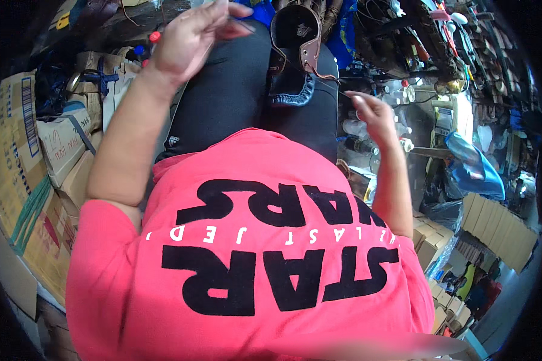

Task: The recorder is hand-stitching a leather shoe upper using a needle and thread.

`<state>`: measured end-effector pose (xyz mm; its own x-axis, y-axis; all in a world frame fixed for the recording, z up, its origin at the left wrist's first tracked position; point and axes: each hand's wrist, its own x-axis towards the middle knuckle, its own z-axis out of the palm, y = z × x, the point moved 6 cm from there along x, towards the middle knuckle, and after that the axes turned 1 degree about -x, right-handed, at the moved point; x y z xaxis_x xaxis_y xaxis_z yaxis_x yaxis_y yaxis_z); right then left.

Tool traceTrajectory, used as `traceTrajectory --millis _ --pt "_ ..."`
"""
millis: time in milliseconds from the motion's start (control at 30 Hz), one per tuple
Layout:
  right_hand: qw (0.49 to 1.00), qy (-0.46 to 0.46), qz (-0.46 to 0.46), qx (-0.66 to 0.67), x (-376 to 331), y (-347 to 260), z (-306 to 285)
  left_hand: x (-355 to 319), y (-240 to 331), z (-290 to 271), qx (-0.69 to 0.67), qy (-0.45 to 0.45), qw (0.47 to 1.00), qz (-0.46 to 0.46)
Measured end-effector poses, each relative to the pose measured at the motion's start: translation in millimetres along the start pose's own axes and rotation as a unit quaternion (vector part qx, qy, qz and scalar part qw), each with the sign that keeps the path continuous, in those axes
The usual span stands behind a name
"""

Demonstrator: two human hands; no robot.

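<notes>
While both bare hands were up over the lap, the left hand (193,45) hung higher and farther out than the right. Its fingers were loosely curled with gaps between; blurred, so couldn't tell if it had hold of anything.

Right hand (379,120) was bent inward, thumb and forefinger drawn near each other. 1 thin dark thread (338,80) ran toward those fingertips; couldn't confirm a pinch on it.

Brown leather piece (311,51) sat between the 2 hands, over the thighs: rounded opening, dark interior, small holes in its near end. It was apart from the right hand; thread ran between them. Dark curved piece (292,99) with a gathered edge lay just below the leather, left of the right hand.

Black trousers (223,90) were under and beside the work, pink shirt (265,159) below both hands. Beyond the right hand: clear plastic bottles (352,127) close by, blue plastic bag (474,165) farther right. Out left of the left hand: large carton (9,120) and white box (63,147), side by side.
</notes>
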<state>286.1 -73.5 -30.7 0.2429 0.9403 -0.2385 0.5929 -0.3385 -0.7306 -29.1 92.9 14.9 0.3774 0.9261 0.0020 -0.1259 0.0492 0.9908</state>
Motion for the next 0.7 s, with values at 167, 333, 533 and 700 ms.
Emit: traceTrajectory --millis 167,333,533,700 --pt "0.974 0.034 -0.098 -0.2 5.2 -3.5 31.9 6.8 -19.3 36.9 -0.496 -0.052 0.857 -0.129" --pt "0.949 0.048 -0.151 -0.271 3.5 12.9 33.4 15.2 -40.2 4.8 -0.441 -0.035 0.884 -0.154" --pt "0.912 0.091 -0.167 -0.363 -15.7 49.0 15.7 22.0 -48.3 -37.1 -0.426 -0.265 0.853 -0.141" --pt "0.999 0.042 0.015 -0.005 -15.1 95.2 26.2 12.8 -56.8 -41.6 -0.202 0.0 0.961 -0.189"
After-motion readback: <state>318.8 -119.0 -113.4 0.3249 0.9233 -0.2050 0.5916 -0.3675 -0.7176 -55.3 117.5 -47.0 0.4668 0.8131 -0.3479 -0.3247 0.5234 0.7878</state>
